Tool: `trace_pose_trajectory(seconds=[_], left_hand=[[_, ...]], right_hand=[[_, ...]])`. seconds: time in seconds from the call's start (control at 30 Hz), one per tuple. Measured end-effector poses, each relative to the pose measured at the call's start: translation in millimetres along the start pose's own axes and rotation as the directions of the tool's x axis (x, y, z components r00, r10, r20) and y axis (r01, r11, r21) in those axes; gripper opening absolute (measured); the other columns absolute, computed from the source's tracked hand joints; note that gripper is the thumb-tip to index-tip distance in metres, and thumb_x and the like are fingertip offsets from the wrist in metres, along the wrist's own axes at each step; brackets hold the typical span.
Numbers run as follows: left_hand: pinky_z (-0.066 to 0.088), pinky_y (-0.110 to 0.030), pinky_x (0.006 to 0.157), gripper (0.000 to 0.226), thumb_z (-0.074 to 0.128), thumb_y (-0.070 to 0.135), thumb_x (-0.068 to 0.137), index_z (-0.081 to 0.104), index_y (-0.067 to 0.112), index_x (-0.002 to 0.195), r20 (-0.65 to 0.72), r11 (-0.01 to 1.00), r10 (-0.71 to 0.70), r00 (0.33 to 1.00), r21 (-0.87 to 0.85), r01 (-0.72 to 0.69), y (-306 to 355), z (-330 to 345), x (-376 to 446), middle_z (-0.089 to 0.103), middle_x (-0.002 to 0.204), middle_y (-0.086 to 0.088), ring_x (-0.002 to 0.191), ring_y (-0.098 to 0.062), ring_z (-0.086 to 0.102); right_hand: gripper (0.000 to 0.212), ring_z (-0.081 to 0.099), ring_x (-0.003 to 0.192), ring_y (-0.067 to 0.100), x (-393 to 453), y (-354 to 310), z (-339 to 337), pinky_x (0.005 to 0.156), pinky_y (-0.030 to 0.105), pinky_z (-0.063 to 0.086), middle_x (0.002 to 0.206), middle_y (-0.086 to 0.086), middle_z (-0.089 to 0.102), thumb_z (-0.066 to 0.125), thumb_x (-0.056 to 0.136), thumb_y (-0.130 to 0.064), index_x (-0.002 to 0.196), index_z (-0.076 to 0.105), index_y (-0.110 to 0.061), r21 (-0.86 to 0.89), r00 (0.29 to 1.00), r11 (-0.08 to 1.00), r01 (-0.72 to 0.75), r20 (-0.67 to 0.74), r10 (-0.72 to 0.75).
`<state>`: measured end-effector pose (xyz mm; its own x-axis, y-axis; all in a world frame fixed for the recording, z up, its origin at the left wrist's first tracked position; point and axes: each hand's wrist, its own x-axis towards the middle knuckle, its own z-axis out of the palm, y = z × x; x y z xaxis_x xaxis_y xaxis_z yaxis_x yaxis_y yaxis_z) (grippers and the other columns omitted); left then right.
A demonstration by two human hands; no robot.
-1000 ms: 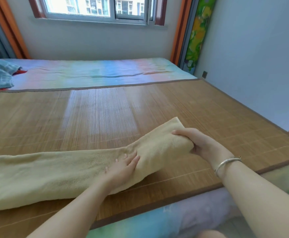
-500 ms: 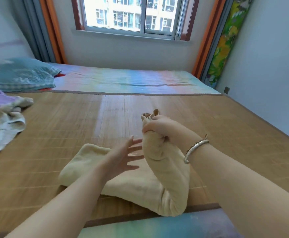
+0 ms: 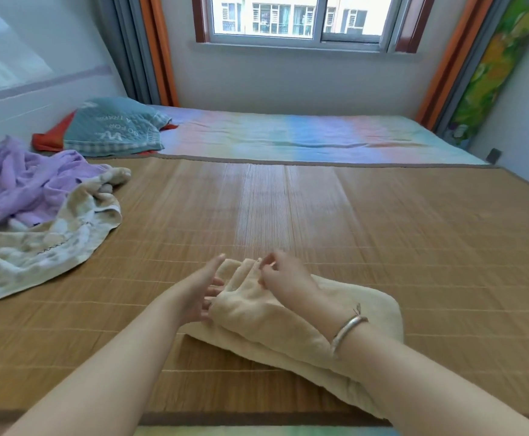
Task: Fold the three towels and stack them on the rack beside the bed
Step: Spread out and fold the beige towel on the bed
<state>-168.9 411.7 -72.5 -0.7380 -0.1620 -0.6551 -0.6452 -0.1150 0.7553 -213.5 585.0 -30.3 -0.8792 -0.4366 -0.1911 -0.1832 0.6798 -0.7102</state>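
Left hand [image 3: 201, 292]: forearm reaches in from lower left, palm turned toward the right, fingers straight and loosely spread, fingertips touching the near-left edge of the yellow towel [image 3: 291, 322]; nothing gripped. Right hand [image 3: 283, 275]: forearm comes in from lower right across the towel, silver bracelet [image 3: 346, 330] on the wrist, fingers curled and pinching the far end of the towel's top layer, which lies doubled back over the lower layer. Edges of both hands slightly blurred. Yellow towel lies on the bamboo mat [image 3: 319, 209], near its front edge, folded into a thick strip running from centre toward lower right, partly hidden under the right forearm. Well apart to the left, on the same mat: purple towel [image 3: 21, 180], crumpled, resting partly on a patterned beige towel [image 3: 46, 243], also unfolded and spread loosely. Behind them, a teal pillow [image 3: 115, 127] on a pastel striped sheet [image 3: 304, 140]. Window [image 3: 297, 17] above the far wall; orange curtains [image 3: 159, 48] at both sides.
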Motion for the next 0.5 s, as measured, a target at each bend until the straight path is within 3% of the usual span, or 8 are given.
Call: trace_pose_trajectory(seconds=[0.1,0.2,0.27,0.33,0.4,0.5], left_hand=[[0.041,-0.040,0.103,0.076,0.054,0.071,0.079,0.043,0.024,0.138,0.067,0.985,0.009,0.998,0.169,-0.020,9,20,5,0.048,0.135,0.000,0.124,-0.023,0.048],[0.039,-0.032,0.085,0.063,0.077,0.047,0.073,0.047,0.024,0.124,-0.109,0.854,0.195,0.975,0.508,-0.114,15,41,13,0.051,0.118,0.003,0.115,-0.021,0.049],[0.037,-0.030,0.083,0.057,0.078,0.033,0.075,0.048,0.018,0.122,-0.166,0.832,0.315,0.935,0.523,-0.187,20,44,19,0.051,0.109,0.004,0.106,-0.018,0.050],[0.036,-0.031,0.086,0.059,0.076,0.034,0.079,0.046,0.018,0.127,-0.155,0.831,0.375,0.914,0.493,-0.257,25,36,20,0.050,0.115,0.004,0.105,-0.016,0.048],[0.037,-0.032,0.091,0.058,0.074,0.036,0.080,0.047,0.021,0.129,-0.148,0.837,0.414,0.898,0.451,-0.311,26,20,16,0.051,0.121,0.004,0.110,-0.016,0.049],[0.040,-0.033,0.094,0.057,0.073,0.039,0.080,0.048,0.025,0.129,-0.172,0.853,0.409,0.896,0.420,-0.309,19,-4,14,0.052,0.125,0.006,0.114,-0.017,0.050]], right_hand=[[0.019,0.059,0.096,0.023,-2,47,-24,0.078,0.033,0.045,0.103,0.005,0.063,0.044,0.094,-0.017,0.108,0.057,-0.012,-0.227,0.953,0.968,0.102,-0.257,-0.161],[0.021,0.056,0.104,0.027,-3,85,-46,0.089,0.037,0.042,0.108,0.008,0.062,0.044,0.094,-0.016,0.110,0.055,-0.008,-0.325,0.940,0.946,0.025,-0.313,-0.133],[0.026,0.049,0.120,0.025,-5,99,-50,0.102,0.038,0.034,0.119,0.008,0.058,0.042,0.096,-0.020,0.118,0.052,-0.010,-0.374,0.944,0.927,-0.011,-0.311,-0.114],[0.039,0.028,0.140,0.023,-8,105,-46,0.114,0.043,0.019,0.141,0.008,0.045,0.038,0.098,-0.030,0.133,0.043,-0.014,-0.430,0.966,0.901,-0.052,-0.251,-0.064],[0.054,0.009,0.147,0.021,-11,106,-37,0.117,0.049,0.006,0.156,0.004,0.023,0.030,0.098,-0.044,0.146,0.029,-0.019,-0.472,0.989,0.878,-0.079,-0.150,0.009],[0.068,0.000,0.148,0.020,-11,101,-21,0.116,0.056,0.000,0.161,0.000,0.009,0.019,0.093,-0.063,0.151,0.019,-0.027,-0.452,0.994,0.887,-0.099,-0.082,0.070]])
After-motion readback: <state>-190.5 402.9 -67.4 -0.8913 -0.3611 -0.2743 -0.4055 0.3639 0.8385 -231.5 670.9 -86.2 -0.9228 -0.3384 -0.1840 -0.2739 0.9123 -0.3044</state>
